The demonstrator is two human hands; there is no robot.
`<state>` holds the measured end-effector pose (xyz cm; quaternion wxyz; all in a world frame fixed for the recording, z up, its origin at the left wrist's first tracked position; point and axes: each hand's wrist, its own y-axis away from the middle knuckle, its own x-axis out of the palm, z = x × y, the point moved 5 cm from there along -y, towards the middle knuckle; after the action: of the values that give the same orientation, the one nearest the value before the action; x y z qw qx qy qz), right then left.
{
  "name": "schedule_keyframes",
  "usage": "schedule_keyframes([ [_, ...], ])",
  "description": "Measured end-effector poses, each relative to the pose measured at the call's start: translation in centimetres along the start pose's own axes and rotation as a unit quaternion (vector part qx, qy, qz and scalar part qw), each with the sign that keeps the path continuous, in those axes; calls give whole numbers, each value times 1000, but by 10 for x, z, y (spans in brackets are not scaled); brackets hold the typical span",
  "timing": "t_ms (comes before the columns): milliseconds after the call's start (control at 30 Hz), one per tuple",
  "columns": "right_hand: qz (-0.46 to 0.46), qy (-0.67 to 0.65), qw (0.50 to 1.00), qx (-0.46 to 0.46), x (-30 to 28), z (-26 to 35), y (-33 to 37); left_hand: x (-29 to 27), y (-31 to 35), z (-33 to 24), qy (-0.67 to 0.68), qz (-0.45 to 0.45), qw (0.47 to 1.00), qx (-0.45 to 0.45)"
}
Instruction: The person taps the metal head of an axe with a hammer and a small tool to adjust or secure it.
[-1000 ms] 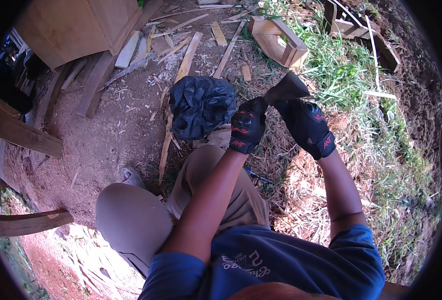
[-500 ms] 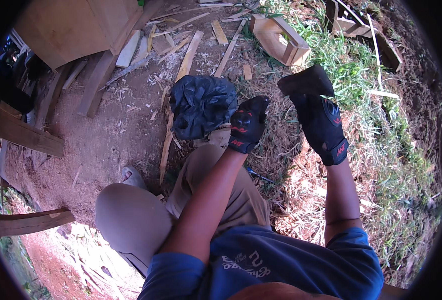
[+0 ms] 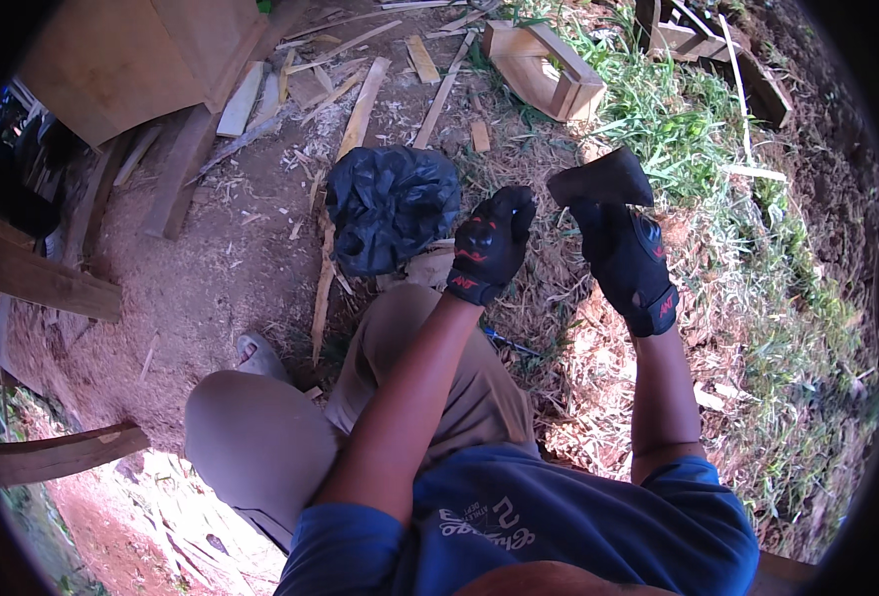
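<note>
My right hand (image 3: 626, 258), in a black glove with red marks, is closed just under a dark, flared hatchet head (image 3: 603, 179). The handle is hidden by the glove. To its left, apart from it, my left hand (image 3: 491, 243) wears a matching glove. Its fingers are curled together with the fingertips toward the hatchet; a tiny pale spot shows there, too small to name. A crumpled black plastic bag (image 3: 390, 209) lies on the ground beside my left hand, beyond my knee.
Wood strips (image 3: 365, 109) and shavings litter the dirt ahead. An angled wooden frame piece (image 3: 544, 70) rests on the grass. A large pale wooden piece (image 3: 126, 60) stands far left, near curved dark planks (image 3: 186, 169). A thin blue object (image 3: 509, 343) lies beside my leg.
The hatchet head has tilted, its wide end rising a little relative to its narrow end. Both hands keep their holds, and the whole view has shifted slightly.
</note>
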<state>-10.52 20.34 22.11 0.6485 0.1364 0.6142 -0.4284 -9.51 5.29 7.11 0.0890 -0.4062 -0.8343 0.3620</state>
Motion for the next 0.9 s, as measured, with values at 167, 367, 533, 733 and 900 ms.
schedule_keyframes([
  [167,48,-8,998,50,8,-7,13,-2,-2,-11,11,-2,1000,3],
  [367,40,-37,998,23,15,-11,15,-8,-7,-16,-17,18,999,35],
  [533,60,23,998,3,13,-11,8,-8,-5,-12,-95,43,994,19],
  [733,25,38,996,-80,1,15,-12,-11,-1,-5,-62,-7,996,56],
  [900,98,100,984,-112,14,6,-17,-7,1,1,-51,-7,998,34],
])
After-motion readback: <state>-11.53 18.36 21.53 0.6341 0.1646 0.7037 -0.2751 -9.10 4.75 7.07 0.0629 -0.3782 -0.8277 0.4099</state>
